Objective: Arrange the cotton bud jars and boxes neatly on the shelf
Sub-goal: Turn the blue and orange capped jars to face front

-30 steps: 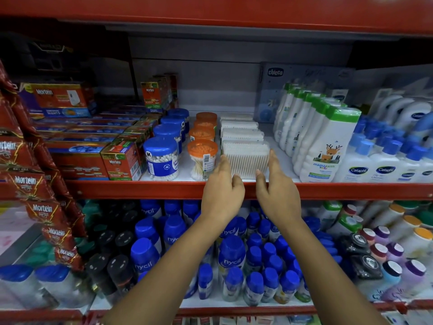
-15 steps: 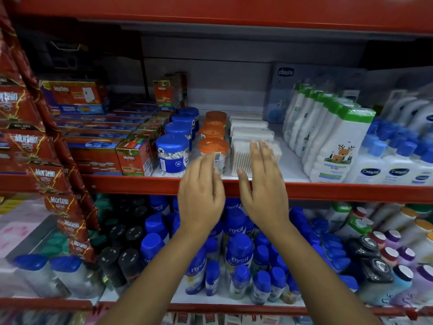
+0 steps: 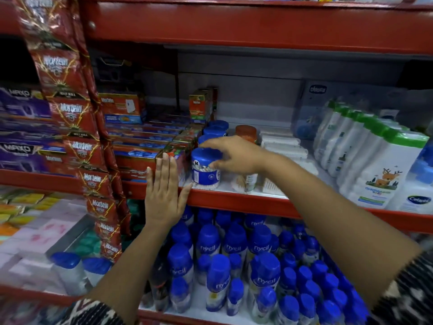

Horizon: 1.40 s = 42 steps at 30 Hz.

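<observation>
A row of blue-lidded cotton bud jars runs back on the middle shelf. My right hand is closed over the front blue-lidded jar, fingers across the lid and thumb on its right side. My left hand is flat and open, fingers up, just left of that jar at the shelf's front edge. Another blue-lidded jar stands further back. An orange-lidded jar shows behind my right hand, and the base of a front orange-lidded jar below my wrist. Clear boxes of cotton buds lie to their right.
Red Mortein boxes are stacked directly left of the jars, with hanging Mortein sachets further left. White baby bottles with green caps and Cetaphil bottles fill the right. Blue-capped nycil bottles crowd the shelf below.
Both hands have shifted left from the clear cotton bud box to the blue-lidded jars. My right hand has closed on the front jar; the view has moved closer.
</observation>
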### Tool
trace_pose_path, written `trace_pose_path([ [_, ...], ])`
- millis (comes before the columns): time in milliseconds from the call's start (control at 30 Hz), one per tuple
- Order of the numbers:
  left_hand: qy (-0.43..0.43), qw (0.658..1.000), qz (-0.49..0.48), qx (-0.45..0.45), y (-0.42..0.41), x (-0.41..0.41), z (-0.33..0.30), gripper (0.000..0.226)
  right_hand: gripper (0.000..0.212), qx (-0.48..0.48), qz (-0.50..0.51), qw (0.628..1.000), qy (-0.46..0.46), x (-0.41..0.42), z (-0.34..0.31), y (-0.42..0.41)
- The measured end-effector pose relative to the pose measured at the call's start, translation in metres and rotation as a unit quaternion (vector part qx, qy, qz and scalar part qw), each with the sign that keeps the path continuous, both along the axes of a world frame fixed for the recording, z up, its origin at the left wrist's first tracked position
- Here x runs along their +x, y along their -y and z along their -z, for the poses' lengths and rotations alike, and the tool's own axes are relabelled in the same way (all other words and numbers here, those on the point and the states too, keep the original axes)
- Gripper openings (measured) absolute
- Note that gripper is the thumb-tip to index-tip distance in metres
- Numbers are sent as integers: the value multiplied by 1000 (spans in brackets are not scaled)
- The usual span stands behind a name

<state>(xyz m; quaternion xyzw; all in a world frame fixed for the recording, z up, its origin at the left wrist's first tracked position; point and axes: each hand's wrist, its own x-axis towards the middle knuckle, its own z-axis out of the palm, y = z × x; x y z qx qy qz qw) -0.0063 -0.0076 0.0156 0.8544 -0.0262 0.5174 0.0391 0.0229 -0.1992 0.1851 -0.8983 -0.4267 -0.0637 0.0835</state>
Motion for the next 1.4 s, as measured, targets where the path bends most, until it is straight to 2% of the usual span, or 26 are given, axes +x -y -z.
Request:
trace_pose_path([
  [200,42,999,-4,16,-10,16,11,63,64,-81,-11,990,-116,24,-37,-13],
  [433,90,994,5,55,-15,23,15,63,81,-181,-2,961,-208,46,-54,-37],
  [600,103,993,1,64,-18,27,15,63,78,-216,-5,960,-177,51,-55,-51],
  [900,105,992,-4,64,-18,26,15,63,61,-177,28,971,-158,49,-54,-55],
  [1067,108,992,-4,64,-18,26,15,64,52,-164,55,978,-115,45,-50,-55],
  [1400,104,993,-5,63,-17,25,15,63,52,-168,117,977,-56,42,-45,-56],
])
